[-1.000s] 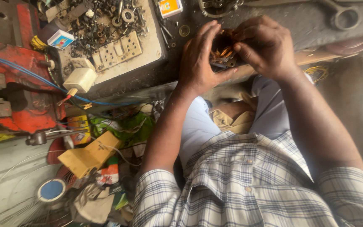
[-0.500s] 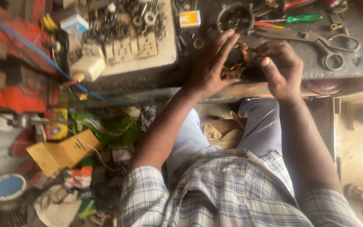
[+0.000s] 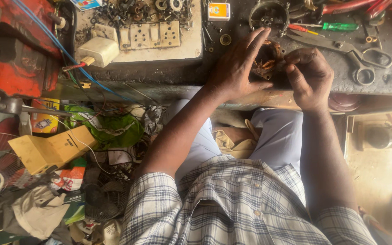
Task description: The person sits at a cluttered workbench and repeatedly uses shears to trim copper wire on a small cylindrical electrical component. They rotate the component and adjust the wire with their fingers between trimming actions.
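Observation:
My left hand (image 3: 234,72) cups a small copper-wound motor part (image 3: 265,61) at the front edge of the dark workbench (image 3: 173,79), fingers stretched up along its left side. My right hand (image 3: 310,77) is curled against the part's right side, thumb and fingertips pinching at the windings. Both hands hide most of the part. My forearms come up from a checked shirt at the bottom of the view.
Grey scissors (image 3: 361,56), a green-handled screwdriver (image 3: 336,26) and a round metal housing (image 3: 268,16) lie just beyond the hands. A white socket board (image 3: 148,35) and white plug (image 3: 98,50) sit left. A red machine (image 3: 14,59), yellow box (image 3: 51,147) and clutter fill the left.
The view has shifted so the bench and hands sit lower and more tools show. My left fingers have straightened beside the part. Both hands stay on it.

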Action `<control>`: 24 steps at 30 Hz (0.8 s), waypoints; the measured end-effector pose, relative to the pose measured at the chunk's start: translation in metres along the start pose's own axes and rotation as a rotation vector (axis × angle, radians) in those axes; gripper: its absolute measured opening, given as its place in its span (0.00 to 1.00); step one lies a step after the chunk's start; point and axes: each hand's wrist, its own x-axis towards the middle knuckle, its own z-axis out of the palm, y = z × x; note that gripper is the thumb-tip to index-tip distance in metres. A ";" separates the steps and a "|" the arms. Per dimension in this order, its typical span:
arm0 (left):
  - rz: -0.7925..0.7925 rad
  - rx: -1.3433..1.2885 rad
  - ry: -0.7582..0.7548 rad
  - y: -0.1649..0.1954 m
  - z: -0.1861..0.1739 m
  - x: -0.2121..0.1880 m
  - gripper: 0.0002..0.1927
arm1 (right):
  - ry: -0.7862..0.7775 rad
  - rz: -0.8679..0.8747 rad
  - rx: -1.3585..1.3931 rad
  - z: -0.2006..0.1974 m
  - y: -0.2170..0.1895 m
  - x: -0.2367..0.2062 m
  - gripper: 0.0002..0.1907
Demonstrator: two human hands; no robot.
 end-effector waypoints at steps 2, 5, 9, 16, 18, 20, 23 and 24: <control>-0.013 0.003 0.022 -0.001 0.002 0.000 0.65 | 0.004 0.015 0.022 0.001 0.000 0.001 0.08; -0.008 -0.055 0.032 -0.002 0.000 -0.003 0.64 | 0.021 0.041 0.074 0.003 -0.001 0.002 0.08; 0.061 -0.108 0.025 -0.004 -0.008 -0.005 0.59 | 0.013 0.036 0.098 0.004 -0.002 0.003 0.10; 0.098 -0.082 0.003 0.005 -0.016 -0.004 0.53 | -0.104 -0.037 0.045 0.003 -0.003 0.005 0.17; 0.114 -0.053 0.000 0.006 -0.018 -0.005 0.47 | -0.152 -0.053 0.007 0.001 -0.003 0.006 0.16; 0.126 -0.030 0.016 0.008 -0.019 -0.006 0.42 | -0.177 -0.056 -0.001 0.001 -0.002 0.007 0.14; 0.151 -0.006 0.035 0.008 -0.020 -0.006 0.34 | -0.157 -0.055 -0.002 0.004 -0.002 0.008 0.10; 0.159 -0.004 0.025 0.008 -0.020 -0.006 0.32 | -0.142 -0.055 -0.027 0.005 -0.003 0.008 0.09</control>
